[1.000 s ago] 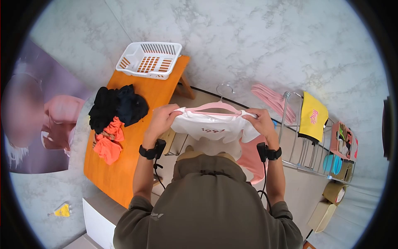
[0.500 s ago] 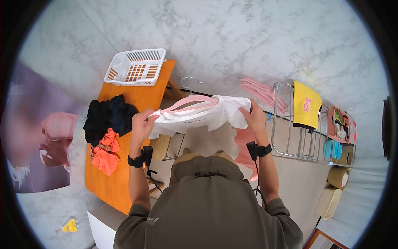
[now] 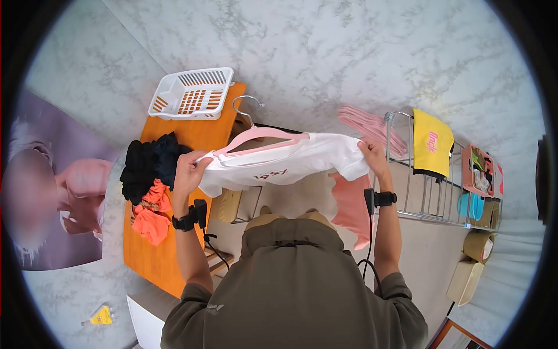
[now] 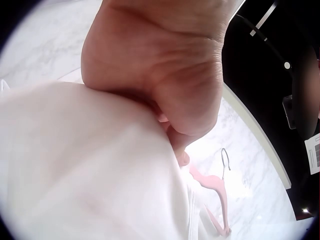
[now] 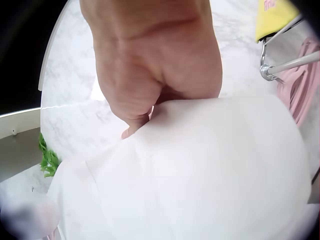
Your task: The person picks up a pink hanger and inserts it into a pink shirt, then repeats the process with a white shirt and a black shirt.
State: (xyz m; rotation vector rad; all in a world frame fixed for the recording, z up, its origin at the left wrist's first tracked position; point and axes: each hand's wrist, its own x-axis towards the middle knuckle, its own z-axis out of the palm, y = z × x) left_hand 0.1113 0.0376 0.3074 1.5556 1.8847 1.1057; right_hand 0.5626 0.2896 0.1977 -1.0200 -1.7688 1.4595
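A white T-shirt (image 3: 325,160) with "1997" printed on its front is stretched between my two hands. Inside its neckline sits a pink hanger (image 3: 258,134), its metal hook tilted up to the left. My left hand (image 3: 188,173) pinches the shoulder at the hanger's left end, thumb on the near side. With thumb and fingers my right hand (image 3: 375,158) grips the other shoulder, out past the hanger's right part, which the cloth covers. White fabric (image 4: 95,165) fills the lower left wrist view, and the left fingertips are mostly hidden behind it.
On the left, an orange table (image 3: 200,131) bears a white basket (image 3: 218,110) and dark and orange clothes (image 3: 152,224). At right stands a metal rack (image 3: 407,212) with a yellow cloth (image 3: 431,142), beside several pink hangers (image 3: 372,129). A pink cloth (image 3: 351,209) shows below the shirt.
The hanger has shifted left inside the shirt and tilted. My hands have spread wider, the left one moving left and the right one drawing its side of the shirt rightward.
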